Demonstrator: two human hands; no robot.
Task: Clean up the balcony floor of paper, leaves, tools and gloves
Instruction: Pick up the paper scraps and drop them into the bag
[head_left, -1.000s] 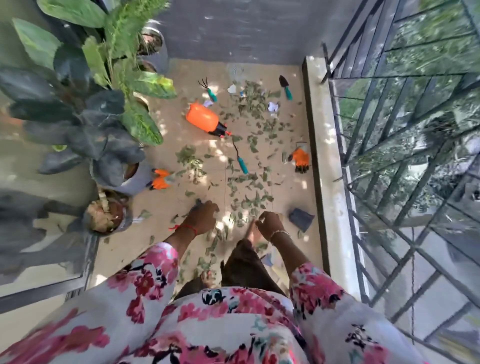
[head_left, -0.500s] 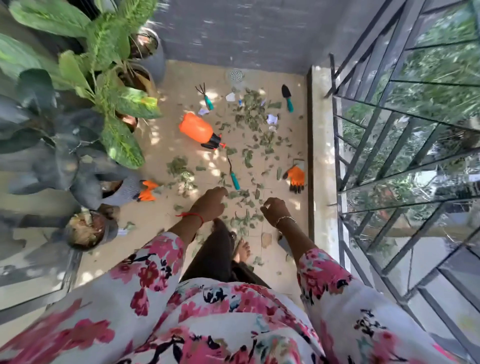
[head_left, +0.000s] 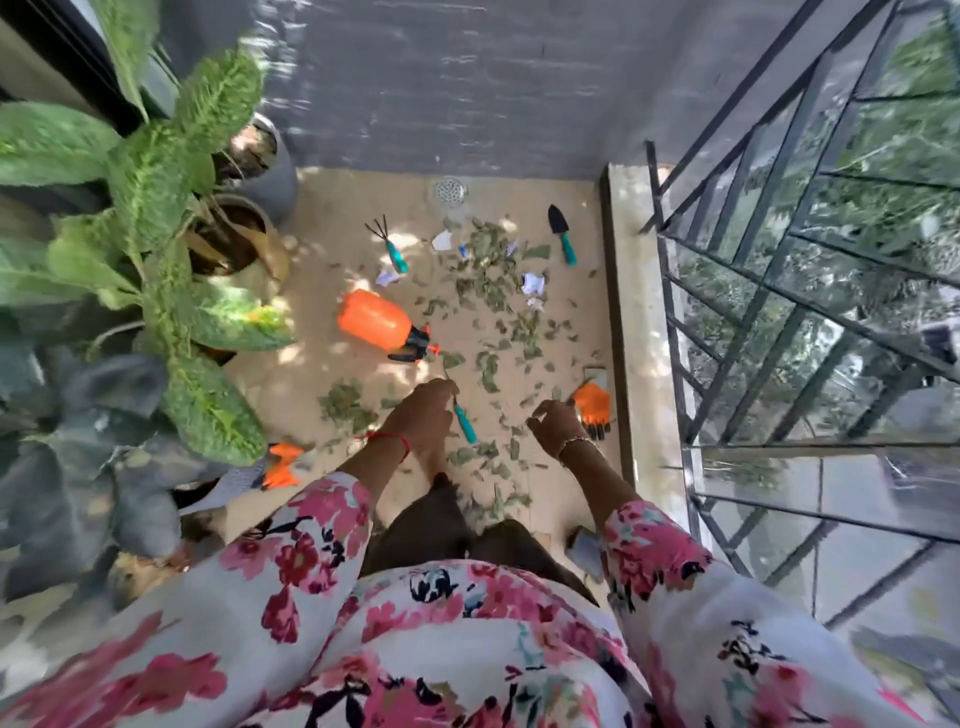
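Two bare hands hung low over the beige tiled floor (head_left: 332, 228), centre frame. The left hand (head_left: 421, 415), red thread at the wrist, had its fingers curled downward; whether they gripped anything could not be told. It overlapped the thin metal tool with a teal handle (head_left: 464, 423), contact unclear. The right hand (head_left: 553, 423) had loosely curled fingers, thumb near forefinger, with nothing seen in them.

Just right of it an orange glove with black fingertips (head_left: 592, 408) lay flat. A second orange glove (head_left: 280, 465) lay at left under potted-plant foliage (head_left: 208, 395).

Dry, crumpled green leaves (head_left: 488, 291) were scattered mid-floor, with torn white paper scraps (head_left: 532, 283) among them. At upper centre lay a black three-pronged rake (head_left: 389, 244) and a black trowel (head_left: 561, 234), both teal-handled. A smooth orange plastic spray bottle (head_left: 371, 319) lay on its side.
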